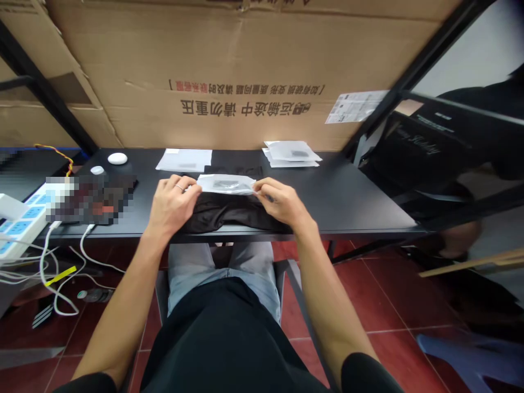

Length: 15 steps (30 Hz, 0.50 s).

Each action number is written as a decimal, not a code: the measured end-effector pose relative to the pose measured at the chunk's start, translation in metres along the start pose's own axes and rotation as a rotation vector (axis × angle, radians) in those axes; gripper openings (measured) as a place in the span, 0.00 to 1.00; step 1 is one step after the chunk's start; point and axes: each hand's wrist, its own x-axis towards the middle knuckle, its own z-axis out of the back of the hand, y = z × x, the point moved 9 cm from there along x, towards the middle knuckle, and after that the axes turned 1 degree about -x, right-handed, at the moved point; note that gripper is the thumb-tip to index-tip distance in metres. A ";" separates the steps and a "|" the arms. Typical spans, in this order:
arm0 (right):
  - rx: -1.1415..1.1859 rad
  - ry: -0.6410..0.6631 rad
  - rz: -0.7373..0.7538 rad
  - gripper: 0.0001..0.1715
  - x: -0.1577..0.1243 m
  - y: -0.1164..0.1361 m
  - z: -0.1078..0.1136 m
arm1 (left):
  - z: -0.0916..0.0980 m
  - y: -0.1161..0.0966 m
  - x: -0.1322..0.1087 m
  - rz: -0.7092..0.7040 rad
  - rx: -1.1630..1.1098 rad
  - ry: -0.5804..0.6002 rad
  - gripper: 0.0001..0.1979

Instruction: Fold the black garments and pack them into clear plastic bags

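Between my two hands a white translucent plastic bag [227, 184] is stretched out flat, with a small dark item or print showing faintly in its middle. My left hand [175, 197] pinches its left end; a ring is on one finger. The right end is pinched between the fingers of my right hand [282, 203]. Below the bag a dark cloth [229, 214] lies crumpled on the black desk [344, 202]. Its kind is hard to make out.
Behind the desk stands a large cardboard sheet [245, 60]. White packets lie at the back: one flat packet [185, 160] and a small stack [291, 154]. At left are a power strip [24, 218], cables and a white oval case [117, 158]. A person in dark clothing [483, 109] is at right.
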 end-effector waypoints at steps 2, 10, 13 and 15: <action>0.000 -0.091 -0.042 0.15 -0.003 -0.010 0.020 | 0.013 0.021 -0.002 0.079 -0.007 -0.055 0.10; 0.078 0.031 0.007 0.16 0.001 0.011 0.004 | -0.003 -0.042 0.007 -0.035 -0.173 0.002 0.16; 0.096 0.085 0.027 0.16 0.003 0.020 -0.008 | -0.010 -0.052 0.005 -0.040 -0.172 -0.012 0.10; 0.099 0.094 0.032 0.16 0.003 0.022 -0.010 | -0.012 -0.050 0.003 -0.035 -0.159 -0.018 0.11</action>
